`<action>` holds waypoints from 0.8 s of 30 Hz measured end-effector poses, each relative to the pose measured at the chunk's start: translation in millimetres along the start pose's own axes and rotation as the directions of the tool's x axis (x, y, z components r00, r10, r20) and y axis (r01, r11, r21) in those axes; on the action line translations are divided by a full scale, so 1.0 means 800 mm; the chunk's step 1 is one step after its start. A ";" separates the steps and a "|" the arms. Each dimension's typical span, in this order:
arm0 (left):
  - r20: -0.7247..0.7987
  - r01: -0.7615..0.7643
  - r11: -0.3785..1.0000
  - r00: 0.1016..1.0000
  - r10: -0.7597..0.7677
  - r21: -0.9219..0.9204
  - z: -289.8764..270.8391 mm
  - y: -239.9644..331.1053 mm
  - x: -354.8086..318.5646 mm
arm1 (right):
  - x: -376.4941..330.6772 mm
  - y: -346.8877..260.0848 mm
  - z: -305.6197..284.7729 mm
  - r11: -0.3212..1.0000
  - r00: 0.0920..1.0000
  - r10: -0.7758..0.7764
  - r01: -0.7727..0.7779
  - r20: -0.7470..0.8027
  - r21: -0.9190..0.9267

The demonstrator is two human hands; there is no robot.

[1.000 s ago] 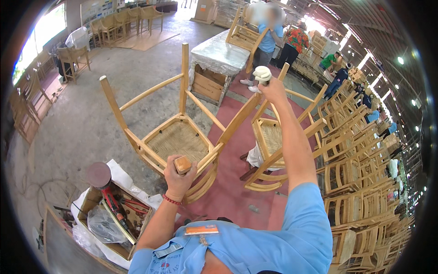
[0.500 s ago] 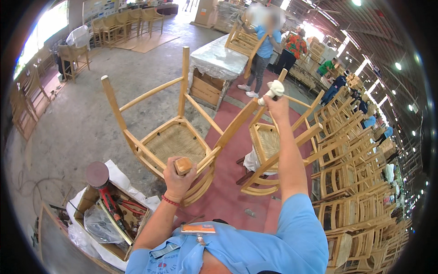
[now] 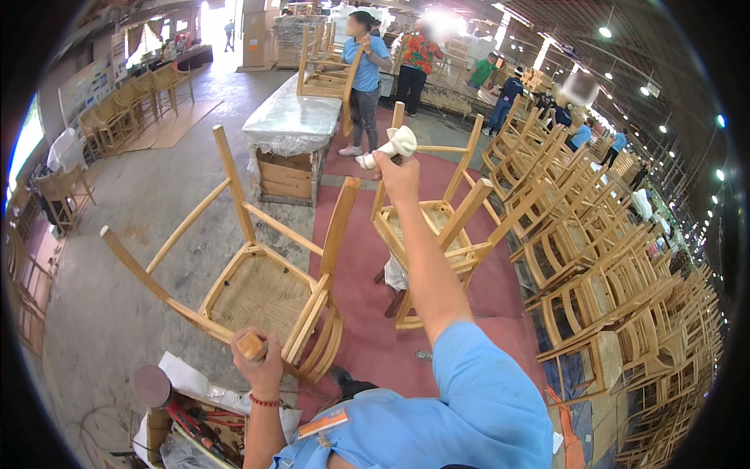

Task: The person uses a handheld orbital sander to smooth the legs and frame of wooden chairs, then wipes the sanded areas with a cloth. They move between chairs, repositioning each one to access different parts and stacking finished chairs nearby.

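An upturned wooden chair (image 3: 234,248) with a woven seat stands in front of me, its legs pointing up. My left hand (image 3: 262,371) is closed round the near leg (image 3: 251,345), whose square end shows above the fingers. Held up in my right hand (image 3: 398,176) is a bunched white cloth (image 3: 391,148). That hand is apart from the first chair, over a second upturned chair (image 3: 437,215) behind it; whether it touches that chair I cannot tell.
A toolbox (image 3: 158,430) with a disc sander (image 3: 154,385) sits at the lower left. Beyond the chairs is a plastic-covered table (image 3: 293,109), where a person in blue (image 3: 366,74) handles another chair. Rows of chairs (image 3: 578,289) line the right over red matting (image 3: 492,344).
My view has swung to the right, so the chairs appear further left. My right hand still holds the cloth, and my left still grips the leg. The co-worker's chair now rests on the table.
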State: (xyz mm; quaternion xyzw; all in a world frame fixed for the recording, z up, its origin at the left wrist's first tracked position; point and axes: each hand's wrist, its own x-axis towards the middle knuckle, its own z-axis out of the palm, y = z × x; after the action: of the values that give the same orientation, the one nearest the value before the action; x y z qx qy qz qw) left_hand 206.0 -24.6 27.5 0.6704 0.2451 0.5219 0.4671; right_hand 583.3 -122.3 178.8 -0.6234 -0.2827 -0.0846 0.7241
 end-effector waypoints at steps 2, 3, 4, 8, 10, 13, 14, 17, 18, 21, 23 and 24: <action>0.075 -0.009 1.000 0.997 0.008 0.016 -0.004 0.002 0.002 | -0.013 -0.014 0.025 0.986 0.997 -0.070 0.073 -0.026 0.148; 0.117 -0.022 1.000 0.993 0.024 -0.021 -0.008 0.002 0.004 | -0.018 -0.019 0.041 0.972 0.999 -0.033 0.034 -0.010 0.233; 0.154 -0.038 0.997 0.987 0.048 -0.066 -0.011 0.002 0.006 | -0.023 -0.021 0.058 0.949 0.999 0.028 -0.037 0.034 0.314; 0.347 0.147 0.958 0.936 -0.054 -0.246 -0.030 0.000 0.022 | -0.006 -0.007 0.149 0.872 0.966 -0.010 -0.119 0.260 0.475; 0.449 0.295 0.878 0.887 -0.106 -0.376 -0.040 0.002 0.028 | 0.029 0.010 0.212 0.905 0.968 0.040 -0.139 0.246 0.402; 0.434 0.345 0.914 0.872 -0.228 -0.213 -0.041 0.009 0.031 | 0.097 0.043 0.311 0.825 0.930 0.118 -0.287 0.348 0.487; 0.406 0.316 0.922 0.890 -0.206 -0.225 -0.040 0.012 0.032 | 0.121 0.055 0.343 0.893 0.943 0.064 -0.200 0.327 0.404; 0.345 0.365 0.888 0.901 -0.263 -0.279 -0.030 0.021 0.029 | 0.194 0.091 0.430 1.000 0.927 0.027 -0.025 0.375 -0.012; 0.303 0.387 0.878 0.904 -0.302 -0.280 -0.027 0.024 0.028 | 0.213 0.104 0.452 0.965 0.929 0.060 0.041 0.365 -0.261; 0.246 0.371 0.876 0.921 -0.303 -0.308 -0.021 0.030 0.027 | 0.244 0.135 0.491 0.940 0.867 0.025 0.149 0.497 -0.307; 0.220 0.364 0.867 0.927 -0.302 -0.341 -0.017 0.032 0.028 | 0.247 0.153 0.509 0.923 0.825 0.017 0.204 0.565 -0.326; 0.199 0.362 0.848 0.931 -0.306 -0.388 -0.016 0.033 0.028 | 0.247 0.161 0.517 0.914 0.805 0.013 0.232 0.594 -0.333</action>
State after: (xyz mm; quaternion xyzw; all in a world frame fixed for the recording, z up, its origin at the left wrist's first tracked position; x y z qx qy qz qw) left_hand 197.6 -13.4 61.7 0.5343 0.2097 0.4279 0.6982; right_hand 681.8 343.4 196.8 -0.7324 -0.5047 0.0139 0.4568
